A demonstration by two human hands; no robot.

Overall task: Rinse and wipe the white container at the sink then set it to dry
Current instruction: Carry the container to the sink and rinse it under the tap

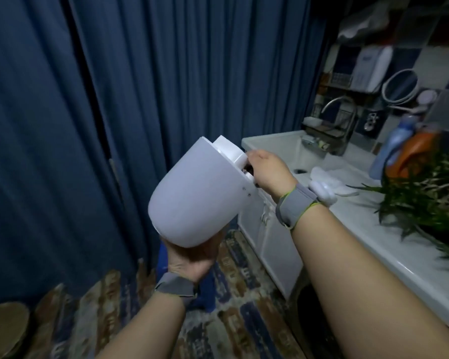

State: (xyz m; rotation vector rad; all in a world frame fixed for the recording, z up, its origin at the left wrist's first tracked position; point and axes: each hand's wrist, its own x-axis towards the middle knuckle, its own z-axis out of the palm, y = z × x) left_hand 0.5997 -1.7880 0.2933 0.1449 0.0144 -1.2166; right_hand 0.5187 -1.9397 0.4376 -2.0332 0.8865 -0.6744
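The white container [200, 193] is a large rounded tub, held tilted in mid-air left of the sink [278, 143]. Its round end points down-left and its flat end with a raised white block points up-right. My left hand [192, 257] cups it from below at the round end. My right hand [267, 172] grips the flat upper end, fingers curled over its edge. Both wrists wear grey bands. The sink basin with a curved metal faucet [340, 110] lies behind and to the right of the container.
A white cloth [327, 177] lies on the counter beside the basin. A blue bottle [394, 146], an orange bottle [417, 151] and a green plant [425, 195] stand on the counter at right. Dark blue curtains [114, 99] fill the left. A patterned rug [233, 294] covers the floor.
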